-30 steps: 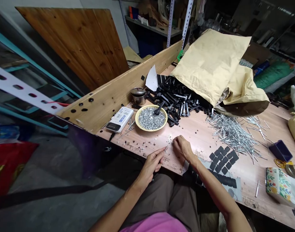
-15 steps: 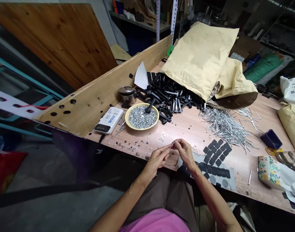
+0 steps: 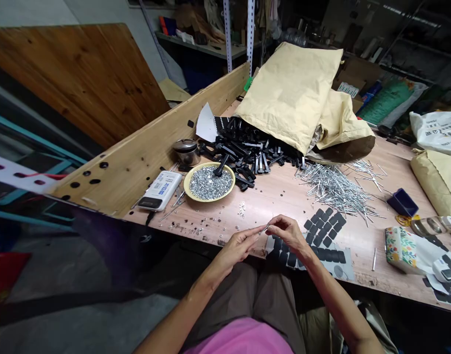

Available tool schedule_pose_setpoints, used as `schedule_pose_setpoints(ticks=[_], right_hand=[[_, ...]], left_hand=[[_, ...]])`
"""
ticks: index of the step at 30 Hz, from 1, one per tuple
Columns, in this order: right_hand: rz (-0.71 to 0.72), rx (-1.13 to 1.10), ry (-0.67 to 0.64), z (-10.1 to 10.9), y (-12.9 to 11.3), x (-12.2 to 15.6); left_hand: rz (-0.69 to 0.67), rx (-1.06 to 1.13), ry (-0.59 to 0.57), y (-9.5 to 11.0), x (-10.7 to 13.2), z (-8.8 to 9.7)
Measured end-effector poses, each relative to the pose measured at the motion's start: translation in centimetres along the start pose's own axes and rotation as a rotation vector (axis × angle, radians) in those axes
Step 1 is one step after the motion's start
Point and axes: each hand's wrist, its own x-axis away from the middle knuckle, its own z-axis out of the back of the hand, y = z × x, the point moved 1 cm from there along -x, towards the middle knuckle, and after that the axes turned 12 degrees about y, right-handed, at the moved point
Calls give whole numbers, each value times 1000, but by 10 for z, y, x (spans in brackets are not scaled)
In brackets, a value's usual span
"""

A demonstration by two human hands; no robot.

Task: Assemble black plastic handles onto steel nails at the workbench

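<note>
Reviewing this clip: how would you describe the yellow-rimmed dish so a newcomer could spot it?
Start at the tan paper sack spilling black plastic parts onto the wooden workbench. Just left of that heap sits a shallow round dish with a yellow rim, heaped with tiny silver hardware. Unlike the lidded steel pot behind it, it is open, with one black part resting in it.
</note>
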Motion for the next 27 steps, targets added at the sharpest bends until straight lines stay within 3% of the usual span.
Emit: schedule_pose_setpoints(ticks=[2,6,8,10,16,18,21,23,27], right_hand=[[53,46,40,0,1,6],[371,318,265,-5,1,20],[485,393,312,-6,-1,25],[486,377,268,-4,-5,26],[196,103,18,12,-13,22],[213,102,-11,15,-16,23],[353,231,-20,17,-25,28],[453,328,-21,17,-29,32],[555,453,-2,15,-29,38]], left_hand=[[20,1,-15,0,1,-1],[34,44,2,-4,1,-7],[17,56,26,-6,2,-9],[11,48,24,-6,4,-10],[57,-23,-129,-1,8,-5],[82,-35,-158,-1,7,-3],[106,-70,-161,-2,6,-2],[31,-140,-135,-2,8,-4],[-397,-362,103,1,13,-11]])
